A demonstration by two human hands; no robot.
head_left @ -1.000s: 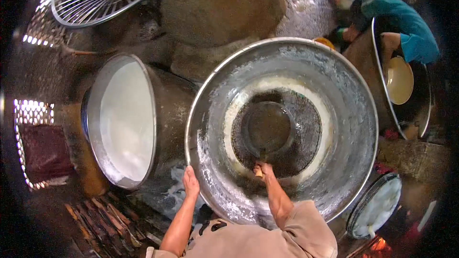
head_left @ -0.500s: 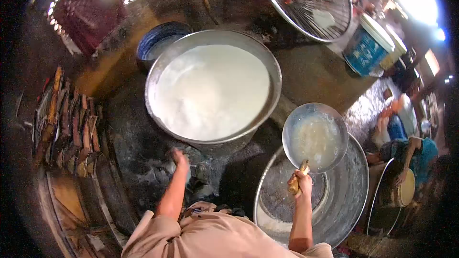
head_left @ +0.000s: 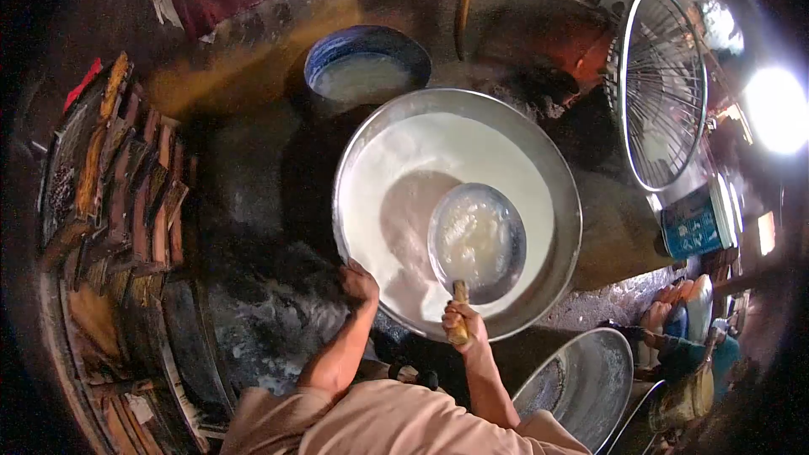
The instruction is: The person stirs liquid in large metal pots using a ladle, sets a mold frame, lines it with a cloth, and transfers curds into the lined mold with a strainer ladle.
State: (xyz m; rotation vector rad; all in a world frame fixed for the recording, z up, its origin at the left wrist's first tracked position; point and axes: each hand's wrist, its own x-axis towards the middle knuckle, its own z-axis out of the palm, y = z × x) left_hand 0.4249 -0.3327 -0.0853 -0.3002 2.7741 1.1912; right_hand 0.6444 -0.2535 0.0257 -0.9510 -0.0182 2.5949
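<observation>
Two-handed reach | right hand [head_left: 466, 325]: grip wrapped round ladle handle [head_left: 459, 291] | left hand [head_left: 361, 283]: at basin rim [head_left: 578, 212], grip unclear

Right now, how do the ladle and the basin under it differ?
Size: the ladle is smaller than the basin.
Contents: the ladle holds cloudy, yellowish liquid; the basin, opaque white liquid.
Contact: the right hand grips the ladle's handle; the left hand is at the basin's rim.
Both look round and metallic.

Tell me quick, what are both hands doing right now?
Left hand: at the rim of the metal basin; can't tell if open or closed.
Right hand: closed, holding the wooden-handled metal pan.
</observation>
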